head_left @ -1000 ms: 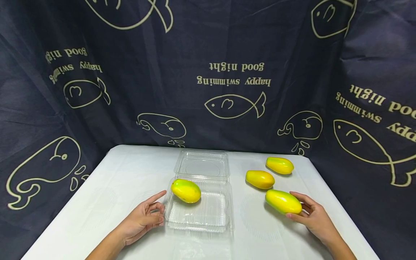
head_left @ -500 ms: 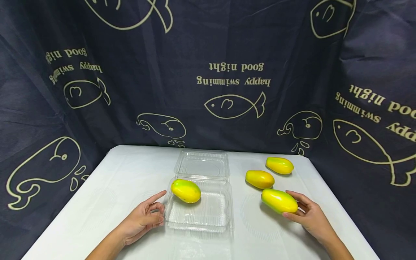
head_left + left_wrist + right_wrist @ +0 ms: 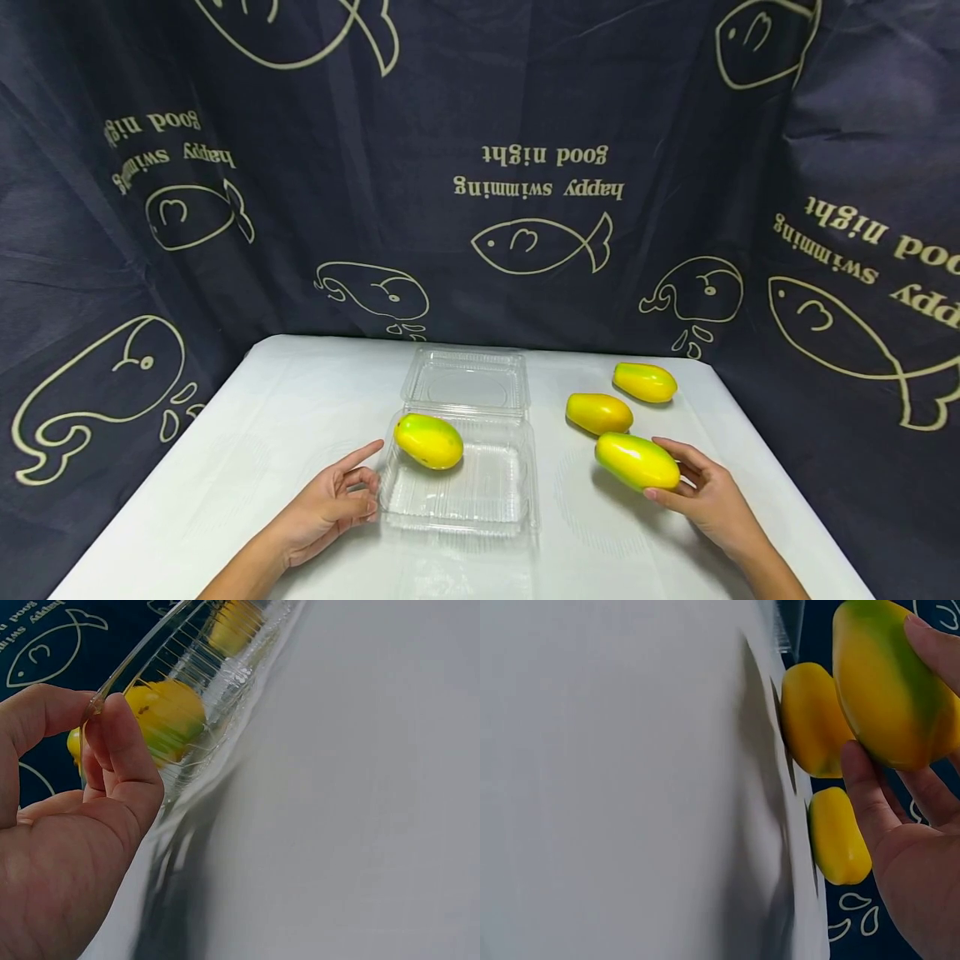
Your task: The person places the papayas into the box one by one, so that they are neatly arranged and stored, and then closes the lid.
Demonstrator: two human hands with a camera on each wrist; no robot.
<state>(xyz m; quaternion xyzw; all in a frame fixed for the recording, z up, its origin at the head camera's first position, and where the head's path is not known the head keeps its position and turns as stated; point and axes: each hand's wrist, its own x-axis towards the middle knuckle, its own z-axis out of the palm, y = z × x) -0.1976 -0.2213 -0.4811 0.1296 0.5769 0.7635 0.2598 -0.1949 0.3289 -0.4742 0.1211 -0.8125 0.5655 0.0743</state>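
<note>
My right hand [image 3: 705, 497] grips a yellow-green papaya [image 3: 636, 461] by its near end, held a little above the white table. In the right wrist view, thumb and fingers lie on either side of this papaya [image 3: 892, 686]. On the left, my left hand [image 3: 330, 508] pinches the rim of a clear plastic clamshell box [image 3: 480, 500], as the left wrist view of the hand [image 3: 82, 825] shows. Another papaya [image 3: 429, 441] lies in the back left part of the box's base. The lid [image 3: 467, 385] is folded back flat behind it.
Two more papayas lie on the table to the right of the box: an orange-yellow papaya [image 3: 598, 414] just behind the held one, and a yellow papaya [image 3: 645, 382] further back. Dark printed cloth [image 3: 540, 300] hangs around the table's back and sides.
My right hand has moved left a short way with the papaya, and slightly away from me. The left hand and the box have stayed in place.
</note>
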